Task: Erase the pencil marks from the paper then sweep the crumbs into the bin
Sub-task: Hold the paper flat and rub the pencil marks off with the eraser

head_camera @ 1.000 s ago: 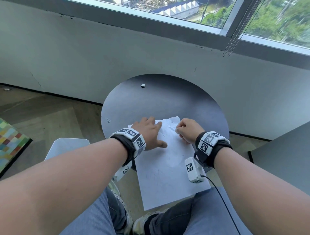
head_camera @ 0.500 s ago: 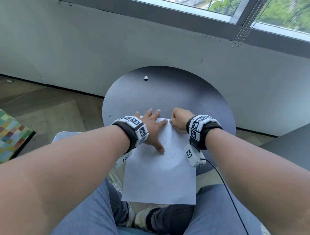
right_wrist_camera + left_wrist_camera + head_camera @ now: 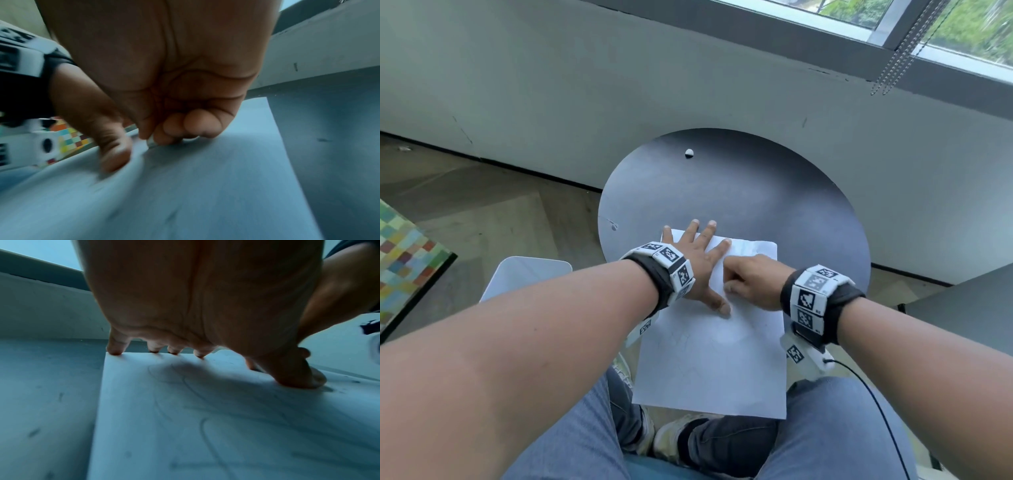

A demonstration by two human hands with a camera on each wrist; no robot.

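Both hands on paper (image 3: 715, 359): left hand (image 3: 697, 270) flat, right hand (image 3: 751, 281) pinching eraser (image 3: 151, 142).

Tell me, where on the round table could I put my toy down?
The bare stretch of round table between the paper's far edge and the wall, right of the small white bit. It's crowded near you: left hand and right hand sit on the paper.

Both forearms reach forward, each wrist wrapped in a marker band. The left hand (image 3: 697, 270) lies flat, fingers (image 3: 115, 345) spread and thumb stretched out sideways. The right hand (image 3: 751, 282) is curled, its fingertips (image 3: 174, 129) pinching a small eraser (image 3: 151, 142) just beside the left thumb
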